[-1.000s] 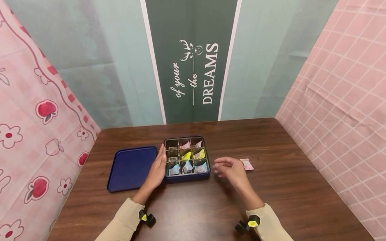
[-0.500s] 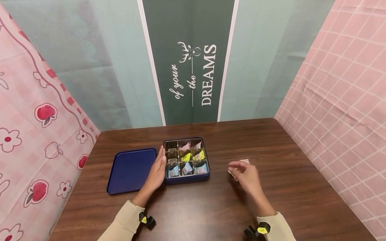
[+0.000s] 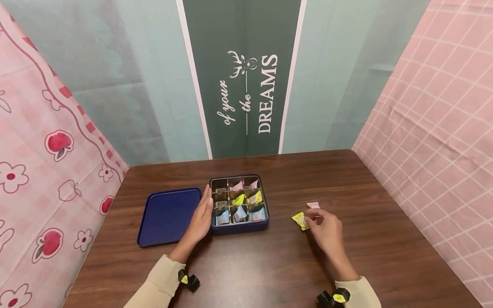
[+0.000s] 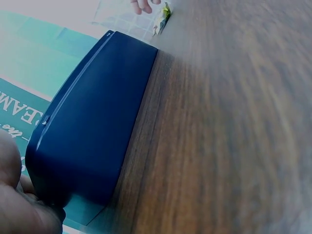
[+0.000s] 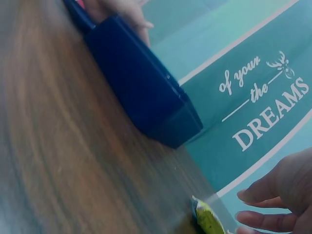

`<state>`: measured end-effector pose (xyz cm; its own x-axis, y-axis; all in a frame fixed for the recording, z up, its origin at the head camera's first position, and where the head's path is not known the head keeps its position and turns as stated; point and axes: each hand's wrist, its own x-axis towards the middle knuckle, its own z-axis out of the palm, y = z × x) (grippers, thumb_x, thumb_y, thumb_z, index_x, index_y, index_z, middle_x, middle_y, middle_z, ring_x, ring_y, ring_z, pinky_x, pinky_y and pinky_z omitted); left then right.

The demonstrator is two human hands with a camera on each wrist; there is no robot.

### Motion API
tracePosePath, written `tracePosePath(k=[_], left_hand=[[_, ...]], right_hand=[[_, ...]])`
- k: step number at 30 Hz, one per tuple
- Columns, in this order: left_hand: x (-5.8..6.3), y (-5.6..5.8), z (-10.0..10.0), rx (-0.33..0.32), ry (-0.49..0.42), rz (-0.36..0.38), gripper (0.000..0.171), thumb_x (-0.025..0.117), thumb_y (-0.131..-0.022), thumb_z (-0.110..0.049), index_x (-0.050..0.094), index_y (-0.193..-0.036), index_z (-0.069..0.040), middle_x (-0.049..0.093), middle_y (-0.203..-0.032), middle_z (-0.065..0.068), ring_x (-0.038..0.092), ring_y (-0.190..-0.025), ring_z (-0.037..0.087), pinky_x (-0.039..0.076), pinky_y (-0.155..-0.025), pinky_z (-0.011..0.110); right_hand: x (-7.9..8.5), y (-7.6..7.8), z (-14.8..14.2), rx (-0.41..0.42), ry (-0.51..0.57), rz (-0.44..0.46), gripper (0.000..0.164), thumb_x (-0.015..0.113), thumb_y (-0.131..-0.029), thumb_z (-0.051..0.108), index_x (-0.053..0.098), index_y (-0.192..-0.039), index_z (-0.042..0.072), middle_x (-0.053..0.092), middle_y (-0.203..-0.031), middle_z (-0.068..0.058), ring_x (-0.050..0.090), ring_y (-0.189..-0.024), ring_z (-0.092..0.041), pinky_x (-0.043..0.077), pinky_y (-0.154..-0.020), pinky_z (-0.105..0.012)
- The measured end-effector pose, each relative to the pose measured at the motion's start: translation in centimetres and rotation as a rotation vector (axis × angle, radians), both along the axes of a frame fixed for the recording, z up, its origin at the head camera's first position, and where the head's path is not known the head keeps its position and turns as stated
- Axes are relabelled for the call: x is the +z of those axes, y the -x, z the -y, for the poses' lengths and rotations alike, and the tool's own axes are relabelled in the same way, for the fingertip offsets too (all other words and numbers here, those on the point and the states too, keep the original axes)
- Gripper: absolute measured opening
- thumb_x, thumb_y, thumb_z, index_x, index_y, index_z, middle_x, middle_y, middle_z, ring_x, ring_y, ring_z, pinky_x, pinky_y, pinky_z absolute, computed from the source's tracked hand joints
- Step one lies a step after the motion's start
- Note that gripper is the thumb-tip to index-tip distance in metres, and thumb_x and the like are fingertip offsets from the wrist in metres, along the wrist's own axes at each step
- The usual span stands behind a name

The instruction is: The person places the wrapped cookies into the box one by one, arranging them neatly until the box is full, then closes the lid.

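Note:
A dark blue tin (image 3: pixel 239 229) stands uncovered in the head view, its clear insert split into several compartments. Pink wrapped candies (image 3: pixel 236 185) lie in the far row, yellow ones (image 3: pixel 255 197) in the middle row, blue ones (image 3: pixel 240 213) in the near row. My left hand (image 3: pixel 200 218) rests against the tin's left side with straight fingers. On the table right of the tin lies a loose yellow wrapped candy (image 3: pixel 299 220). My right hand (image 3: pixel 328 232) hovers just beside it, fingers apart from the candy in the right wrist view, holding nothing.
The flat blue lid (image 3: pixel 167 217) lies left of the tin, partly behind my left hand. Another pink wrapped candy (image 3: pixel 313 205) sits just beyond my right hand. Printed curtains (image 3: pixel 435 141) enclose the wooden table (image 3: pixel 246 273) at the back and sides.
My right hand has moved right, away from the tin, and let go of the yellow candy, which now lies on the table near the pink one. My left hand has stayed at the tin.

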<state>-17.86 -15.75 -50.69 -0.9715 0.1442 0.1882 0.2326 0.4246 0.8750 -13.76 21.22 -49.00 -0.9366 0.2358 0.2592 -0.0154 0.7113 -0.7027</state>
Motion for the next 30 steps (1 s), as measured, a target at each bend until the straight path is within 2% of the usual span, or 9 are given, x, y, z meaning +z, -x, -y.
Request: tracePosePath(k=[4,8,13,20,25,30], left_hand=[[0.08,0.02,0.02,-0.001,-0.006,0.0,0.051,0.027,-0.114,-0.017,0.016,-0.16,0.003,0.005,-0.17,0.016,0.005,-0.155,0.034,0.011,-0.12,0.059],[0.06,0.0,0.04,-0.002,-0.009,-0.002,0.051,0.027,-0.114,-0.016,0.016,-0.159,0.003,0.005,-0.169,0.017,0.005,-0.155,0.035,0.011,-0.12,0.059],[0.07,-0.04,0.02,0.002,-0.009,-0.003,0.051,0.027,-0.114,-0.017,0.017,-0.159,0.004,0.006,-0.169,0.017,0.006,-0.155,0.035,0.011,-0.12,0.059],[0.06,-0.06,-0.03,-0.002,-0.015,0.0,0.051,0.027,-0.114,-0.017,0.017,-0.159,0.005,0.006,-0.169,0.016,0.006,-0.155,0.036,0.012,-0.12,0.059],[0.07,-0.02,-0.01,-0.004,-0.016,-0.003,0.053,0.026,-0.114,-0.022,0.017,-0.159,0.005,0.006,-0.17,0.016,0.006,-0.155,0.036,0.011,-0.12,0.059],[-0.01,0.04,0.04,0.0,-0.009,-0.01,0.057,0.024,-0.114,-0.029,0.017,-0.159,0.005,0.006,-0.169,0.016,0.007,-0.155,0.036,0.012,-0.12,0.058]], right_hand=[[-0.04,-0.23,-0.26,-0.018,-0.061,0.016,0.014,0.083,-0.083,0.011,0.08,-0.096,0.011,0.073,-0.081,-0.002,0.061,-0.069,-0.016,0.041,-0.058,-0.033],[-0.18,-0.32,-0.33,-0.006,-0.124,0.044,0.02,0.084,-0.083,0.016,0.079,-0.101,0.01,0.074,-0.091,-0.004,0.063,-0.073,-0.019,0.045,-0.06,-0.038],[-0.4,-0.34,-0.29,0.001,-0.203,0.099,0.03,0.083,-0.084,0.026,0.077,-0.108,0.008,0.071,-0.097,-0.009,0.065,-0.08,-0.026,0.049,-0.065,-0.049],[-0.83,-0.38,-0.4,0.013,-0.248,0.147,0.037,0.083,-0.084,0.029,0.078,-0.112,0.005,0.071,-0.107,-0.017,0.067,-0.092,-0.04,0.05,-0.07,-0.059],[-0.76,-0.43,-0.31,0.03,-0.243,0.192,0.032,0.084,-0.084,0.027,0.079,-0.108,0.007,0.07,-0.111,-0.019,0.067,-0.093,-0.04,0.049,-0.069,-0.058],[-0.75,-0.29,-0.3,0.046,-0.238,0.213,0.027,0.085,-0.083,0.024,0.079,-0.104,0.009,0.07,-0.105,-0.016,0.06,-0.077,-0.028,0.046,-0.06,-0.047]])
